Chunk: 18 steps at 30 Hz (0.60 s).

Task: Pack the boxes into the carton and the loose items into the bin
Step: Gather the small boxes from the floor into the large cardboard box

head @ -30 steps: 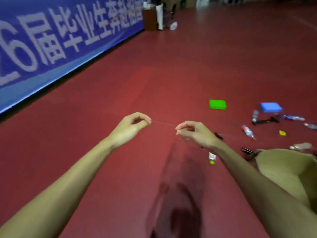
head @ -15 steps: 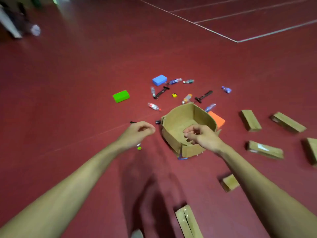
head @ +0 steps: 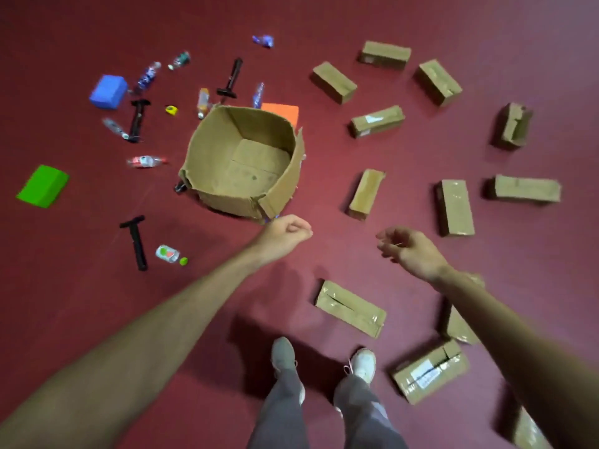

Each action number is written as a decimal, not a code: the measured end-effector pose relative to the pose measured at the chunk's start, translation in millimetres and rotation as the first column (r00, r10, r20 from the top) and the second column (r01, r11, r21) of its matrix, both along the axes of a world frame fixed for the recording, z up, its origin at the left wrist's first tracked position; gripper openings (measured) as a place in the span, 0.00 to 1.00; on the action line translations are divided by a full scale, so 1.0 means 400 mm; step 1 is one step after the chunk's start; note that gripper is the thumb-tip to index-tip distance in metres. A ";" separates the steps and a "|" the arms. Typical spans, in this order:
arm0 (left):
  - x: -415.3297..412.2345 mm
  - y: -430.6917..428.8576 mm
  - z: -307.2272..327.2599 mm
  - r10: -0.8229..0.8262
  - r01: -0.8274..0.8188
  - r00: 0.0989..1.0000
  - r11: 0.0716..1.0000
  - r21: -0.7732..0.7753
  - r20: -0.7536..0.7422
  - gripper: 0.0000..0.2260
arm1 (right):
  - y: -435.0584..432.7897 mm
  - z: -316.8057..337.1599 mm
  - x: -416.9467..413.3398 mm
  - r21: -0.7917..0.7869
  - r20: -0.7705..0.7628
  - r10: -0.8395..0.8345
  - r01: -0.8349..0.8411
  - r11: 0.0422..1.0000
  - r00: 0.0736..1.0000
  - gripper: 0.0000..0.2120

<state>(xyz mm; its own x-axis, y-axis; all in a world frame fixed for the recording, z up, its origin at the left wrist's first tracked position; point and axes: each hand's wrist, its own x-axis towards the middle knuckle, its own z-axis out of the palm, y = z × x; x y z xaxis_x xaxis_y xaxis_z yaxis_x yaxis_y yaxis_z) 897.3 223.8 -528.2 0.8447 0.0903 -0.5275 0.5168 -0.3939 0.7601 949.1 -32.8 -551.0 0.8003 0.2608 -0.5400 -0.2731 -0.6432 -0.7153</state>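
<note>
Shoes [head: 283, 353]: two pale shoes under grey trouser legs, standing on the red floor [head: 324, 14] at bottom centre.
Nearest boxes: one taped brown box [head: 429, 371] lies just right of the shoes. A second box [head: 350, 307] lies flat just ahead of them. A third is partly hidden behind the right forearm.
Left hand [head: 285, 231]: fingers curled into a tight fist with nothing seen in it, just in front of the carton's near corner.
Right hand [head: 411, 251]: fingers loosely curled, with a thin pale sliver at the fingertips. Whether it is pinched cannot be told.
Near loose items: a black T-handled tool [head: 136, 241] with a small green-capped bottle [head: 168, 253] beside it, both left of the left forearm.
Carton [head: 201, 150]: open-topped with a torn rim, standing on the floor beyond the left hand.
Middle boxes: three brown boxes lie right of the carton, apart from one another.
Green block [head: 42, 186]: far left, alone.
Orange block [head: 280, 113]: against the carton's far wall.
Far loose items: bottles, two more black tools and a blue block [head: 108, 91], scattered beyond and left of the carton.
Far boxes: five more, upper right.
</note>
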 end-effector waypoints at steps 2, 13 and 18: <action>0.010 -0.044 -0.066 -0.081 0.082 0.996 0.997 0.017 -0.046 0.07 | -0.060 -0.053 -0.040 -0.020 -0.022 -0.081 0.081 0.997 0.996 0.07; 0.030 -0.461 -0.708 -0.551 0.579 0.805 0.811 0.087 -0.218 0.07 | -0.414 -0.637 -0.235 -0.068 -0.051 -0.471 0.467 0.881 0.881 0.06; 0.031 -0.568 -1.112 -0.714 0.762 0.647 0.623 0.177 -0.267 0.19 | -0.459 -1.010 -0.310 -0.078 -0.040 -0.588 0.584 0.808 0.808 0.06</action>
